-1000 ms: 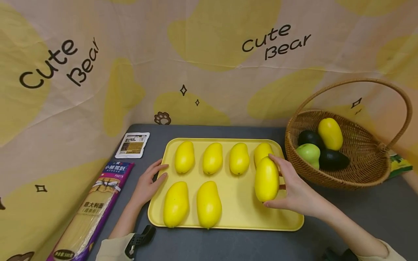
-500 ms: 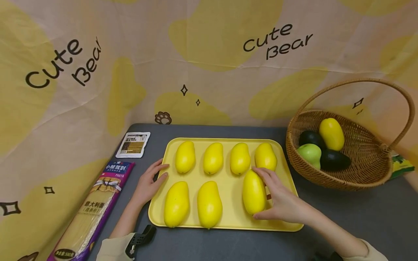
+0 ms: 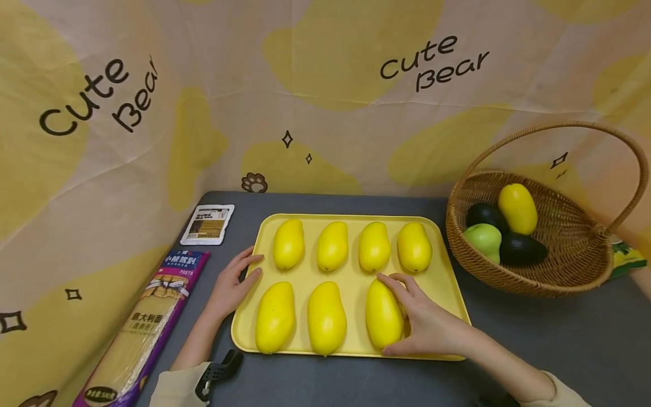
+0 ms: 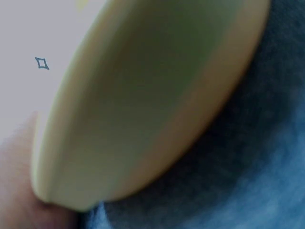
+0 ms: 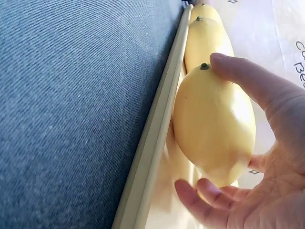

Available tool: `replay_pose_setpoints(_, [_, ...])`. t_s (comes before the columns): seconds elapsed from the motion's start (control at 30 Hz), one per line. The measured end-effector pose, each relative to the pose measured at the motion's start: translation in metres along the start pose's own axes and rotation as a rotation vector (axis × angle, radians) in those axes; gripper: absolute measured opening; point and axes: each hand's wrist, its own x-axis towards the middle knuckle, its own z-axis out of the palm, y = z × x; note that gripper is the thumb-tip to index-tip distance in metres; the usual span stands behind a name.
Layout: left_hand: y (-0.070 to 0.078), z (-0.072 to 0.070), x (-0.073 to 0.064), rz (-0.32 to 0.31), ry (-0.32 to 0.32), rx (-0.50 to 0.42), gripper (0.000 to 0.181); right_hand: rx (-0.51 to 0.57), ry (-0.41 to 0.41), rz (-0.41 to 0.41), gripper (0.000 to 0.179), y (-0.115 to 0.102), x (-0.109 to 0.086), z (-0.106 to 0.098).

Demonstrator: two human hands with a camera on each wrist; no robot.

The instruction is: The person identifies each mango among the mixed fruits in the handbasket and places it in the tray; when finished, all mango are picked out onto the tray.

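My right hand spans a yellow mango, thumb at its stem end and index finger at the far end. This mango is at the front right of a yellow tray. In the right wrist view the thumb touches the mango beside its stem, while some other fingertips hang apart from it. My left hand holds the tray's left edge, fingertips and thumb over the rim. The left wrist view shows a blurred tray rim against that hand. Two mangoes share the front row; several form the back row.
Right of the tray stands a wicker basket holding a mango, a green pear-like fruit and two dark avocados. To the left lie a pasta bag and a white packet. A printed cloth hangs behind.
My right hand has carried the mango leftward and lowered it to the tray's front row, uncovering the rightmost back mango. The left hand has stayed on the tray's edge.
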Motion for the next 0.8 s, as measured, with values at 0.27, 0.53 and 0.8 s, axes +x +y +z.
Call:
replay_pose_setpoints(0.27, [0.003, 0.000, -0.001, 0.009, 0.008, 0.002, 0.033, -0.064, -0.006, 0.004, 0.118, -0.003, 0.000, 0.006])
replay_pose_setpoints(0.53, [0.004, 0.000, -0.001, 0.001, 0.006, 0.005, 0.033, -0.069, -0.012, 0.006, 0.117, -0.002, 0.000, 0.010])
replay_pose_setpoints(0.8, [0.002, 0.000, -0.001, 0.012, 0.006, 0.008, 0.033, -0.082, 0.001, -0.012, 0.119, -0.002, 0.000, 0.012])
